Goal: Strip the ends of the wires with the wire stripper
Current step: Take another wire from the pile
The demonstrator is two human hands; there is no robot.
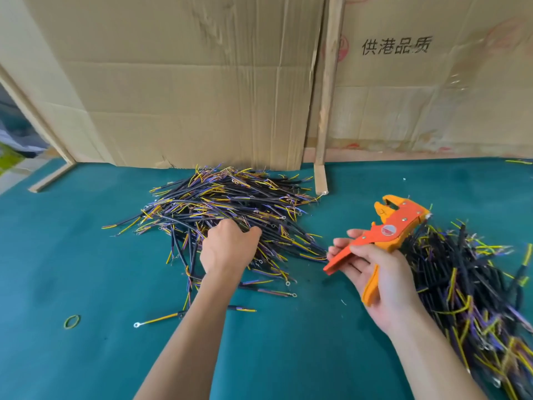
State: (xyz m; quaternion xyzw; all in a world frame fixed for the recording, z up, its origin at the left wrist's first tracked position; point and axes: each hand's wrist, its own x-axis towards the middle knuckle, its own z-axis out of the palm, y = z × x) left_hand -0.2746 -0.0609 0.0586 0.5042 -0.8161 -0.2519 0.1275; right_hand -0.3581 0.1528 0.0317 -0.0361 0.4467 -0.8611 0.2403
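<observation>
1. Cardboard sheets [187,82] stand along the far edge of the table, creased all over. The right-hand one has black printed characters, 供港品质 [396,46], plus some faded red marks I can't read.
2. Green table surface [72,255] carries pretty much everything else.
3. Wooden strip [327,93] runs up between the two cardboard pieces, its foot resting on the surface near the far edge.
4. Big pile of wires [227,203] sits mid-table toward the far edge: black sheaths with yellow and purple ends, a few with ring terminals.
5. Second wire pile [461,278] lies along the right edge, partly hidden behind the right forearm.
6. Left hand [227,246] is down on the near side of the big pile, fingers curled into the wires. Can't tell exactly which wire it has, the fingertips are buried.
7. Right hand [375,272] holds the orange wire stripper [395,223] above the surface between the two piles, thumb over one handle, fingers loosely wrapped under. Its jaws point toward the far right. There's a round red sticker on it, too small to read.
8. Loose yellow wire with ring terminal [157,319] lies toward the near left.
9. Green rubber band [72,321] sits left of that.
</observation>
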